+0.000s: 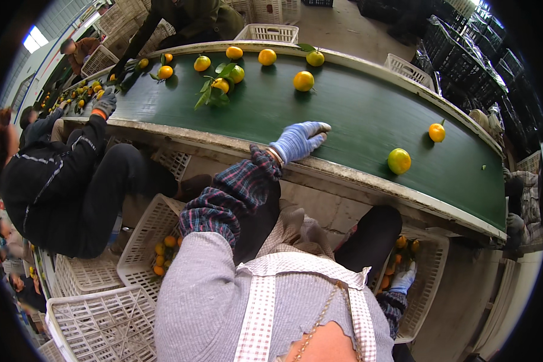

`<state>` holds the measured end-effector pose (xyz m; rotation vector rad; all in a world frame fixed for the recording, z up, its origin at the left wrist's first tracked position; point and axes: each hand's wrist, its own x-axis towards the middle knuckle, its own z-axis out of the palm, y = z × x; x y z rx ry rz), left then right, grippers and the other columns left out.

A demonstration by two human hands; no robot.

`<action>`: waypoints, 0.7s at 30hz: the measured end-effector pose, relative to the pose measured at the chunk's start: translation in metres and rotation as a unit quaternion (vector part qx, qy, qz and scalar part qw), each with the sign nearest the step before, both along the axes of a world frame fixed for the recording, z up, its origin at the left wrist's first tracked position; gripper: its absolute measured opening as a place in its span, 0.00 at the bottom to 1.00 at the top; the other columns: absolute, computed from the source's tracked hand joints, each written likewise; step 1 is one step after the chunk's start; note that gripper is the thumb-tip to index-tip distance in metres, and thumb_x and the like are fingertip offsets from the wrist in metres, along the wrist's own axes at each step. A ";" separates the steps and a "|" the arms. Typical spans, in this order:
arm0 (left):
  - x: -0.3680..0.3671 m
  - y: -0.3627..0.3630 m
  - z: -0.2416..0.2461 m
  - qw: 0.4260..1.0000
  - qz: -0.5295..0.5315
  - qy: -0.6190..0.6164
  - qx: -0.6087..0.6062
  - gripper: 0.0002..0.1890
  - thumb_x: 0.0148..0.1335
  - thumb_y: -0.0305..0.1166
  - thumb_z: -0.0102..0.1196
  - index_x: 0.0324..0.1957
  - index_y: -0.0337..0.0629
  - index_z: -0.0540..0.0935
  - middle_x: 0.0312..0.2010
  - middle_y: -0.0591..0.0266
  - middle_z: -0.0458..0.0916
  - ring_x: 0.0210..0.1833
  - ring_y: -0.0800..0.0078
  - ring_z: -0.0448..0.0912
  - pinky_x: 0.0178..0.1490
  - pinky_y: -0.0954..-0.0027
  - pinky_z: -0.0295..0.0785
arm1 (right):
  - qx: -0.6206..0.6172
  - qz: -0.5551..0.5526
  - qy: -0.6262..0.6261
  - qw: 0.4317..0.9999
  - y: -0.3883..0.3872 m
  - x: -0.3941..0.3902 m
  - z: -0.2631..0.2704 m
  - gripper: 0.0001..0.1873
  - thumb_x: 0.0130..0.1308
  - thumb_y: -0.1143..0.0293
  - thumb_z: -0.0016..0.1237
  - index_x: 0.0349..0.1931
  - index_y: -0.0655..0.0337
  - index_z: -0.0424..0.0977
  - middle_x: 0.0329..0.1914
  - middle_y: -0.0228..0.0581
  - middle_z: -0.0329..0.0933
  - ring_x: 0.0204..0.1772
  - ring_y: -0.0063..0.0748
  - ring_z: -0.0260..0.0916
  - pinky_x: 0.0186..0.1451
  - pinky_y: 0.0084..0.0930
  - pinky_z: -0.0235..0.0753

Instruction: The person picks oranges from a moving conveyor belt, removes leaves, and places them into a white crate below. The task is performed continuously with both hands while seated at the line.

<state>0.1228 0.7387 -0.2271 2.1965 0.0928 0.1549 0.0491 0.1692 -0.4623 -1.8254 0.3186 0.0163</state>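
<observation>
My left hand (301, 140), in a blue knit glove, rests over the near edge of a green conveyor belt (344, 117), with no fruit in it. Ahead of it on the belt is an orange mandarin (303, 81). To its right lie a greenish mandarin (398, 161) and a smaller orange one with a stem (436, 132). Low on my right side, my right hand (403, 278), also gloved, reaches into a plastic crate (427, 289) beside several mandarins (389, 267). Whether its fingers hold one is hidden.
Leafy mandarins (220, 85) lie farther left on the belt. A co-worker's gloved hand (105, 105) reaches over it there; another person (194, 20) leans in opposite. Left of my legs stand a crate with mandarins (135, 244) and another crate (102, 323). Black crates (461, 59) are stacked beyond.
</observation>
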 end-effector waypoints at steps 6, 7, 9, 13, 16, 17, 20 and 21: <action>0.000 0.102 0.021 0.930 0.195 -0.042 0.308 0.17 0.60 0.34 0.56 0.51 0.45 0.77 0.47 0.54 0.79 0.49 0.58 0.77 0.57 0.64 0.71 | 0.164 -0.015 -0.091 0.982 0.130 0.048 0.163 0.21 0.72 0.66 0.34 0.62 0.62 0.61 0.56 0.44 0.70 0.52 0.28 0.70 0.55 0.28 0.71; 0.000 0.121 0.022 0.909 0.231 -0.068 0.341 0.18 0.59 0.35 0.57 0.52 0.45 0.76 0.49 0.54 0.79 0.51 0.57 0.76 0.59 0.63 0.69 | 0.222 0.028 -0.120 0.967 0.150 0.053 0.183 0.21 0.72 0.67 0.35 0.62 0.62 0.61 0.55 0.42 0.71 0.49 0.26 0.71 0.53 0.25 0.72; -0.002 0.158 0.017 0.881 0.285 -0.035 0.375 0.22 0.56 0.38 0.59 0.52 0.44 0.75 0.48 0.54 0.79 0.52 0.59 0.76 0.58 0.62 0.69 | 0.197 0.102 -0.138 0.965 0.188 0.062 0.212 0.21 0.72 0.66 0.36 0.63 0.61 0.61 0.53 0.41 0.72 0.48 0.23 0.72 0.50 0.23 0.74; 0.006 0.199 -0.001 0.888 0.293 0.037 0.351 0.34 0.53 0.38 0.62 0.62 0.45 0.66 0.64 0.54 0.64 0.64 0.57 0.65 0.66 0.65 0.61 | 0.181 0.272 -0.139 0.935 0.253 0.088 0.247 0.21 0.72 0.68 0.37 0.63 0.62 0.61 0.50 0.39 0.75 0.44 0.22 0.73 0.48 0.20 0.74; 0.013 0.209 -0.011 0.908 0.338 0.042 0.243 0.37 0.53 0.40 0.63 0.64 0.49 0.63 0.58 0.51 0.70 0.59 0.54 0.70 0.62 0.61 0.65 | 0.171 0.422 -0.129 0.881 0.312 0.122 0.257 0.20 0.69 0.76 0.40 0.61 0.64 0.64 0.49 0.38 0.76 0.44 0.21 0.72 0.49 0.18 0.73; 0.016 0.210 -0.012 0.910 0.339 0.059 0.230 0.37 0.53 0.40 0.63 0.65 0.50 0.62 0.57 0.51 0.71 0.58 0.53 0.71 0.61 0.60 0.66 | 0.146 0.471 -0.126 0.861 0.331 0.136 0.258 0.20 0.68 0.77 0.41 0.61 0.64 0.65 0.48 0.38 0.76 0.45 0.21 0.72 0.51 0.18 0.73; 0.022 0.204 -0.014 0.926 0.299 0.043 0.226 0.36 0.51 0.41 0.65 0.63 0.50 0.65 0.54 0.49 0.72 0.56 0.53 0.72 0.60 0.61 0.67 | 0.097 0.526 -0.164 0.829 0.399 0.184 0.248 0.20 0.67 0.78 0.42 0.59 0.63 0.66 0.48 0.38 0.77 0.48 0.21 0.72 0.54 0.18 0.71; 0.024 0.201 -0.014 0.933 0.283 0.039 0.218 0.36 0.51 0.41 0.65 0.62 0.50 0.66 0.53 0.49 0.72 0.56 0.53 0.72 0.60 0.61 0.67 | 0.077 0.535 -0.176 0.823 0.421 0.202 0.243 0.19 0.67 0.78 0.42 0.59 0.63 0.67 0.48 0.39 0.77 0.49 0.22 0.72 0.55 0.18 0.71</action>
